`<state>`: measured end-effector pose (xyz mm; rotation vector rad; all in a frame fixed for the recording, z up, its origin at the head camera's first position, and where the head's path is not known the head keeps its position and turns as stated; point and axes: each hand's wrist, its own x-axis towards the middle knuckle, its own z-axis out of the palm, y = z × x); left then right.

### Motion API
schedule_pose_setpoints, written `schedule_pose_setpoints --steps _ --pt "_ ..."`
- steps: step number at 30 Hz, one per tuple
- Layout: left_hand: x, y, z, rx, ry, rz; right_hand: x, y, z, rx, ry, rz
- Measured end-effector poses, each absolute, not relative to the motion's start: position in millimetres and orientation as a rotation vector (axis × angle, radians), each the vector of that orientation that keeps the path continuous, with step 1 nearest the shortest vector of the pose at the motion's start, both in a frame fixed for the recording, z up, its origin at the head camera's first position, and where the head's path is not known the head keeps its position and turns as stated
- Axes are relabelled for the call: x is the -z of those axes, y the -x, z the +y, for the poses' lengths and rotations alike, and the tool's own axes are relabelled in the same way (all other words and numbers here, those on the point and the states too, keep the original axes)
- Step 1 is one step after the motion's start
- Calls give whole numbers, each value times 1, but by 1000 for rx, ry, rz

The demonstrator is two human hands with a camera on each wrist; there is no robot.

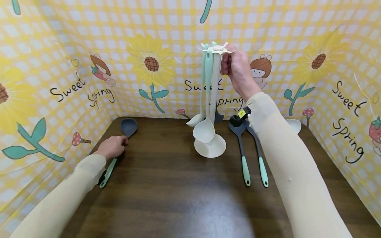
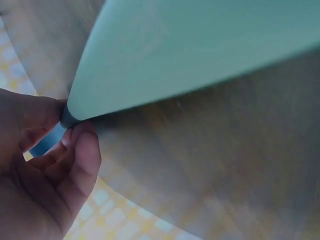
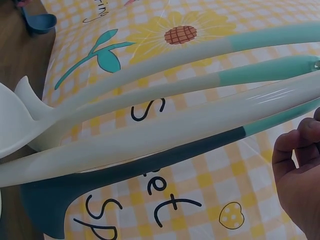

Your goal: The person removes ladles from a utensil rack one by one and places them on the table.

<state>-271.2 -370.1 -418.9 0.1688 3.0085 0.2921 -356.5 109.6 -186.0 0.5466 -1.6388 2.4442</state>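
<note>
On the table's left side my left hand (image 1: 111,147) pinches the neck of a dark ladle (image 1: 129,126) with a mint-green handle (image 2: 165,55) between thumb and fingers. The bowl points toward the back wall. My right hand (image 1: 239,67) is raised at the top of a white utensil rack (image 1: 215,89), its thumb and curled fingers gripping one of the hooks. Two cream utensils with mint handles, one a ladle (image 1: 204,131), hang from the rack. A dark utensil (image 3: 165,160) with a mint handle hangs behind the pole, its handle end beyond the right wrist view.
Right of the rack base (image 1: 210,150) lie two dark utensils with mint handles, one nearer (image 1: 245,170) and one farther right (image 1: 263,172). A white utensil head (image 1: 294,125) shows past my right sleeve. Patterned cloth (image 1: 151,105) encloses the back and sides of the brown table (image 1: 166,195).
</note>
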Motion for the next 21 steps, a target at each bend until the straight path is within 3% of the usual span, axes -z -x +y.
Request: schedule_pose_setpoints --steps 21 --pt "414 271 -364 -130 -138 3153 189 356 111 -2435 -573 -1645"
